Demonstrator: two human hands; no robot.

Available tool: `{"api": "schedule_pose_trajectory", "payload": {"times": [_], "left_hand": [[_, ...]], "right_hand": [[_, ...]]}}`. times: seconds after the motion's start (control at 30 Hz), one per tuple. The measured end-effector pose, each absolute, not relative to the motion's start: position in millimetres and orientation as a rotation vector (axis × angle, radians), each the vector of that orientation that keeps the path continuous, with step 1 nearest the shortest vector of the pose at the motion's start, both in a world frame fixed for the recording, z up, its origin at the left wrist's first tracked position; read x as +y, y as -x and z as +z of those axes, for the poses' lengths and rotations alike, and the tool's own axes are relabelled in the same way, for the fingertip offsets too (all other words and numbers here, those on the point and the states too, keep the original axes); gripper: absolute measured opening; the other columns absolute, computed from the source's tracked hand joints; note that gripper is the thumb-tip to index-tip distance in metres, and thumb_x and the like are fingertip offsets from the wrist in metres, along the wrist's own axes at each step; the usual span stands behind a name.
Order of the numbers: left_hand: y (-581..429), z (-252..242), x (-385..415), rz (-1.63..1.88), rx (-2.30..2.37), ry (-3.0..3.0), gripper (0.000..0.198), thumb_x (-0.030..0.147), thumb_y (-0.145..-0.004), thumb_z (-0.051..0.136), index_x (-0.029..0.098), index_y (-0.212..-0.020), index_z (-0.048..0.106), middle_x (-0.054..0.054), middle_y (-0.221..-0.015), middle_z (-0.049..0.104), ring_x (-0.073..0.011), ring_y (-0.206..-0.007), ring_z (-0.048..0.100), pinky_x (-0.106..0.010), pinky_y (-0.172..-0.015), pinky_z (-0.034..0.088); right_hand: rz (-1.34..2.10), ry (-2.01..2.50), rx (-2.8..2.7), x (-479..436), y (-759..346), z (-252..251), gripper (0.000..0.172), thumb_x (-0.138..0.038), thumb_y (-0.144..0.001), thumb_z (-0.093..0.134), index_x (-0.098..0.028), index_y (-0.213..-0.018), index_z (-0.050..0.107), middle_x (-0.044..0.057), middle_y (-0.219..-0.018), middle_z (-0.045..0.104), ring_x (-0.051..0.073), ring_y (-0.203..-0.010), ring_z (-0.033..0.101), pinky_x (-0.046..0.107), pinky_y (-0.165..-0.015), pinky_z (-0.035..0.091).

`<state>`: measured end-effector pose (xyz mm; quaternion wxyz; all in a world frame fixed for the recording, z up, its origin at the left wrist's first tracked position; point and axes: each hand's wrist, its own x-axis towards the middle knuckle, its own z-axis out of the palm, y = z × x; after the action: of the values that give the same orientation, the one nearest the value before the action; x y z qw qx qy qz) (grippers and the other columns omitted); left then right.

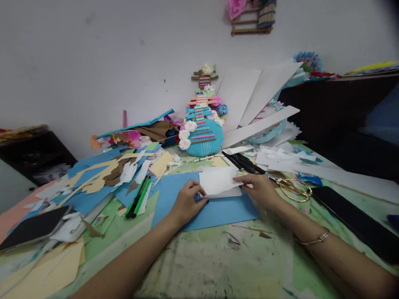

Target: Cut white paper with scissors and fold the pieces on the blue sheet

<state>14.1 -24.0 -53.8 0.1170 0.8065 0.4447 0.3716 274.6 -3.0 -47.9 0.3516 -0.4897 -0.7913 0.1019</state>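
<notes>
A piece of white paper [219, 182] lies over a blue sheet [219, 213] in front of me, its near edge bent upward. My left hand [190, 199] rests on the blue sheet, with its curled fingers at the white paper's lower left corner. At the right side, my right hand [256, 186] pinches the paper's edge between thumb and fingers. Just beyond that hand lie several black pens [243, 162] and a pair of gold-handled scissors [295, 190].
Paper scraps [120, 171] cover the left side, along with a green and black cutter [138, 197] and a dark phone [34, 227]. A long black object [360, 221] lies at right. Against the wall stands a blue paper guitar [205, 138] with white flowers.
</notes>
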Motion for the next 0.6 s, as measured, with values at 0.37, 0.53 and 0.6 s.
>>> {"api": "schedule_pose_trajectory", "payload": {"times": [0.37, 0.53, 0.6], "left_hand": [[-10.7, -53.3, -21.0, 1.137, 1.298, -2.341, 0.007, 0.011, -0.069, 0.065, 0.017, -0.073, 0.064, -0.003, -0.085, 0.056, -0.0128, -0.076, 0.056, -0.024, -0.064, 0.047], [-10.2, -51.7, -20.9, 1.143, 1.274, -2.269, 0.007, 0.01, -0.07, 0.063, 0.016, -0.07, 0.064, -0.003, -0.083, 0.058, -0.0116, -0.071, 0.056, -0.022, -0.059, 0.045], [-9.9, -51.0, -20.7, 1.141, 1.27, -2.218, 0.008, 0.008, -0.069, 0.064, 0.016, -0.068, 0.064, -0.003, -0.082, 0.06, -0.0112, -0.069, 0.056, -0.021, -0.057, 0.045]], "right_hand": [[0.311, 1.289, -2.039, -5.9, -270.2, -49.0, 0.033, -0.006, -0.071, 0.055, -0.017, -0.096, 0.072, 0.005, -0.089, 0.073, 0.017, -0.071, 0.068, 0.026, -0.068, 0.053], [0.331, 1.267, -2.043, -6.8, -269.0, -49.6, 0.033, -0.007, -0.071, 0.055, -0.019, -0.096, 0.073, 0.005, -0.088, 0.074, 0.017, -0.071, 0.068, 0.026, -0.067, 0.053], [0.331, 1.265, -2.044, -6.8, -269.0, -50.1, 0.033, -0.007, -0.071, 0.055, -0.019, -0.096, 0.073, 0.005, -0.088, 0.074, 0.017, -0.071, 0.068, 0.027, -0.068, 0.053]]}}
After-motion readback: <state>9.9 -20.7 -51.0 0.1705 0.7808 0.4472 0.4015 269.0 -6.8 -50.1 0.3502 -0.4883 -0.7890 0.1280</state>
